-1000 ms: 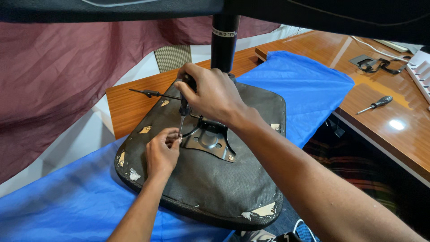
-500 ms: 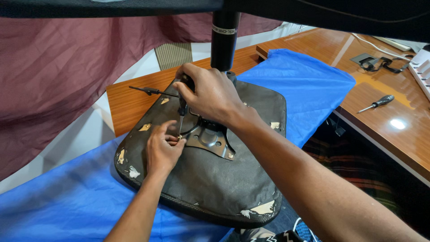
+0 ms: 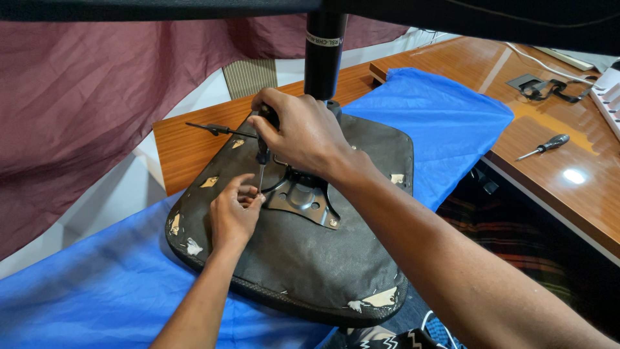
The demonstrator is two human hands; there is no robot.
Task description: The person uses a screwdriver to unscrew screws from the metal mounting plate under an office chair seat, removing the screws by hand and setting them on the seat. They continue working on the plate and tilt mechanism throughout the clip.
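Note:
An upturned black chair seat (image 3: 303, 258) lies on a blue sheet, its grey metal mounting plate (image 3: 303, 197) facing up and a black gas cylinder (image 3: 323, 55) rising from it. My right hand (image 3: 300, 136) grips the dark handle of a screwdriver (image 3: 262, 158) held upright, tip down at the plate's left edge. My left hand (image 3: 232, 216) rests on the seat with its fingertips pinched around the screwdriver's tip. A thin black lever (image 3: 213, 129) sticks out to the left of the mechanism.
The blue sheet (image 3: 97, 291) covers a wooden table (image 3: 194, 148). A second screwdriver (image 3: 546, 147) lies on the wooden desk (image 3: 568, 187) at right, with a black bracket (image 3: 539, 87) and a white power strip (image 3: 607, 97) farther back. A maroon curtain (image 3: 84, 97) hangs at left.
Both hands stay at the plate's left edge. The right hand has barely shifted on the screwdriver handle.

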